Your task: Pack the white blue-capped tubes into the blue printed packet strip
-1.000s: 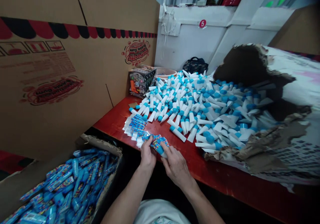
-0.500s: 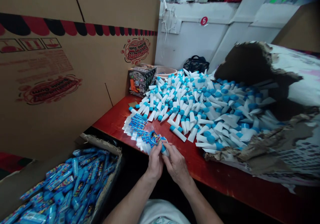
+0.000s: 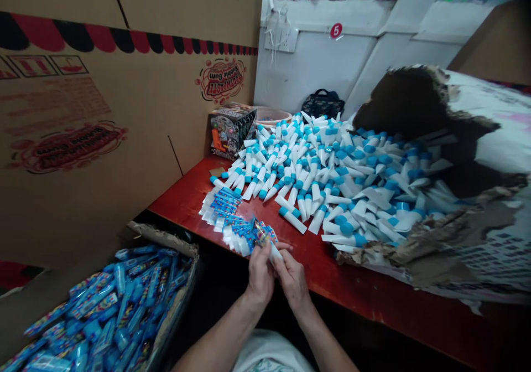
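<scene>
My left hand [image 3: 260, 272] and my right hand [image 3: 292, 278] meet at the front edge of the red table [image 3: 265, 210]. Both are closed on one white tube [image 3: 274, 252], with part of a printed wrapper at its far end on the left hand's side. Just beyond my hands lies a fanned row of blue printed wrappers [image 3: 232, 217] with clear ends. Behind and to the right is a large heap of white tubes with blue caps [image 3: 315, 167].
An open carton of blue wrapped tubes [image 3: 112, 300] stands low at the left. A tall cardboard wall [image 3: 157, 95] rises behind it. A torn carton [image 3: 468, 239] bounds the heap at right. A small printed box [image 3: 230, 131], pink basin [image 3: 274, 118] and dark bag [image 3: 322, 103] are behind.
The white tube now shows more plainly between my hands, which sit slightly lower. Some right fingers extend further behind it. The whole view has shifted slightly.
</scene>
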Available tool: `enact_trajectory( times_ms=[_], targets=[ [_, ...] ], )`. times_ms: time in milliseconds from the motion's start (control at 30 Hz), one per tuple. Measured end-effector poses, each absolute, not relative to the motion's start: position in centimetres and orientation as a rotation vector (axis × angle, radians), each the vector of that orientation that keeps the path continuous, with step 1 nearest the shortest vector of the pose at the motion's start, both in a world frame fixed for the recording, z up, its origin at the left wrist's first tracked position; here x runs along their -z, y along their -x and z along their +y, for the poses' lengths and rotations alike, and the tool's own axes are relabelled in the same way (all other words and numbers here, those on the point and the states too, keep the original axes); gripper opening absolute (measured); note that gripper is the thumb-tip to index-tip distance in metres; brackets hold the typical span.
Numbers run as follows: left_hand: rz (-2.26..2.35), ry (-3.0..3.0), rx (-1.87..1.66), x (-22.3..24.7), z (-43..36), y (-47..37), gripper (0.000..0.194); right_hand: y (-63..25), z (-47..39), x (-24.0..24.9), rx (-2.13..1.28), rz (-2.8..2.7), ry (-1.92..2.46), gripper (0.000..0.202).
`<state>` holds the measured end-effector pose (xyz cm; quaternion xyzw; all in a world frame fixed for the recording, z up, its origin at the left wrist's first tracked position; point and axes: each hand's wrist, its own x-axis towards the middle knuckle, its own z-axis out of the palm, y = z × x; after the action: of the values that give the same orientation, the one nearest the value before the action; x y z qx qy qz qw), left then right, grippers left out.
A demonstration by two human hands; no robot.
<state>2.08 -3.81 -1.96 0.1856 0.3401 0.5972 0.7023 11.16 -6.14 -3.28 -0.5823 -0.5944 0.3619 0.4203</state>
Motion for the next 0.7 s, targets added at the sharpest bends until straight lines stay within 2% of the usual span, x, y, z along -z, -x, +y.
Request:
enact_trajectory(
  times_ms=[200,300,400,533,700],
  targets=[
    [0.68,-0.325,-1.222,1.5,-3.1,-0.8,0.019,-10.7,-5.3,2.3,-1.001,-1.503,1.426,0.036],
    [0.594,-0.136,-1.246,0.1,-1.6,1.1,0.012,-11.4,-5.4,2.1,-1.168,-1.574,1.31,0.032],
    [0.583,0.004,-1.193,-0.7,-1.1,1.8,0.018,-11.9,-5.5,2.4,-1.267,-1.566,1.157,0.027],
    [0.555,0.03,-1.133,-0.1,-2.0,1.1,0.024,-11.5,-5.7,2.8,-1.049,-1.613,1.21,0.025],
    [0.551,0.031,-1.197,0.9,-3.0,0.5,0.016,-10.2,-5.6,3.1,-0.877,-1.572,1.363,0.027]
  ],
)
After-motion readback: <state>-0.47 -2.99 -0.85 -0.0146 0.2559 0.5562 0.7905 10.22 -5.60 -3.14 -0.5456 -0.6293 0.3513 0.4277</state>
